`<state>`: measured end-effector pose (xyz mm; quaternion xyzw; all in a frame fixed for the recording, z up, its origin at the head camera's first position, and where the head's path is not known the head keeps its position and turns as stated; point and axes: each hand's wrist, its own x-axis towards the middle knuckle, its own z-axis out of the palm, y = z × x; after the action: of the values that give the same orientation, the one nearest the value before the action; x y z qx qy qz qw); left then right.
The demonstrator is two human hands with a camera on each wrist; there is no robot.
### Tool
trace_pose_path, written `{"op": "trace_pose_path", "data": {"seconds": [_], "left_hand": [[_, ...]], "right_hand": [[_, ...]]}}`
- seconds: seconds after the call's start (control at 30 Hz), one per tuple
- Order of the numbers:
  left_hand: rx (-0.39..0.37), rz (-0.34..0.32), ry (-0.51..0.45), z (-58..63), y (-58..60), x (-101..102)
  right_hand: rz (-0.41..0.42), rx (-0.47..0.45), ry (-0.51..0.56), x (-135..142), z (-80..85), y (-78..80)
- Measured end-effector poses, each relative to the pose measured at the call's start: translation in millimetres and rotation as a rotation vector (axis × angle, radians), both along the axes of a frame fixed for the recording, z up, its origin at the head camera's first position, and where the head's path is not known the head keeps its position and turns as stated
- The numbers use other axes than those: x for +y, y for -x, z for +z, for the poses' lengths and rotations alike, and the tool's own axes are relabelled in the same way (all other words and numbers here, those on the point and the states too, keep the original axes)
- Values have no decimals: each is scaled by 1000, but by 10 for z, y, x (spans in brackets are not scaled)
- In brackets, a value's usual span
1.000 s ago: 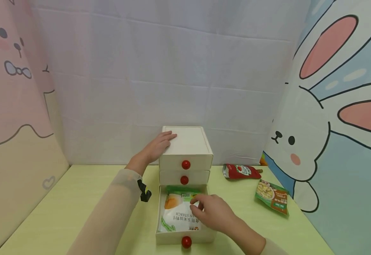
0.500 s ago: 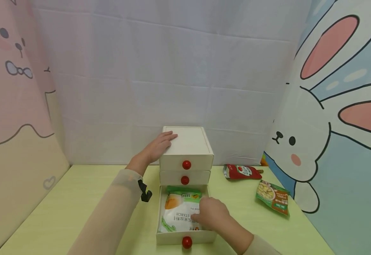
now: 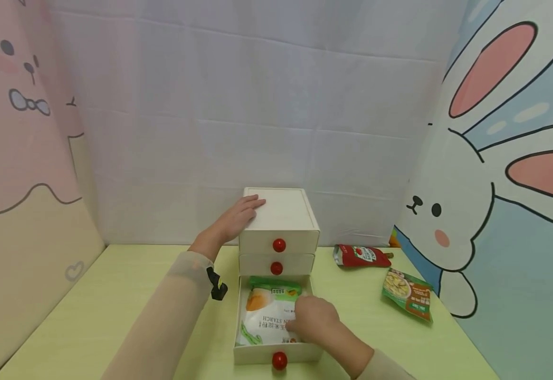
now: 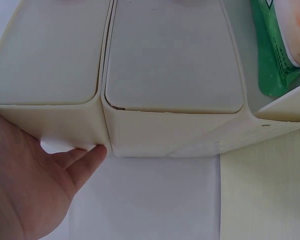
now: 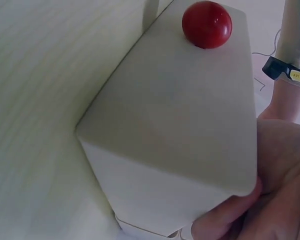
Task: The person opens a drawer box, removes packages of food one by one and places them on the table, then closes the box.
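A white plastic drawer cabinet (image 3: 281,209) with red ball knobs stands mid-table, its bottom drawer (image 3: 257,355) pulled out. In that drawer lies a white and green packet of corn starch (image 3: 272,306), printed side up. My left hand (image 3: 231,219) rests on the cabinet's top left edge, fingers stretched over the top; the left wrist view shows fingertips against its side. My right hand (image 3: 315,318) reaches into the drawer's right side, thumb over the packet. Its other fingers are largely hidden, and I cannot tell whether they pinch the packet. One finger (image 5: 222,217) overlaps the drawer's rim in the right wrist view.
Right of the cabinet, a red Heinz pouch (image 3: 363,256) lies near the back of the pale green table (image 3: 129,316). A green and brown food packet (image 3: 407,294) lies in front of it. A white curtain (image 3: 253,105) hangs behind, with cartoon-printed sheets at both sides.
My right hand, over the packet with its fingers raised a second ago, has lowered onto the packet's right edge and barely moved since. My left hand and the drawer have stayed put.
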<state>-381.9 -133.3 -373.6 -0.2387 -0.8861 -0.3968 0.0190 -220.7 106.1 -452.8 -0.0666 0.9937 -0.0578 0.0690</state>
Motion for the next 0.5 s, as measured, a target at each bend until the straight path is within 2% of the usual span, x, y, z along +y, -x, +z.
{"op": "trace_pose_path", "data": {"seconds": [0.3,0.5], "left_hand": [[6,-3,8,-3,19,14],[-1,2,5,-4,31,10]], "right_hand": [[12,-56,253,145,-21,83],[1,-72,320,181,13,111]]}}
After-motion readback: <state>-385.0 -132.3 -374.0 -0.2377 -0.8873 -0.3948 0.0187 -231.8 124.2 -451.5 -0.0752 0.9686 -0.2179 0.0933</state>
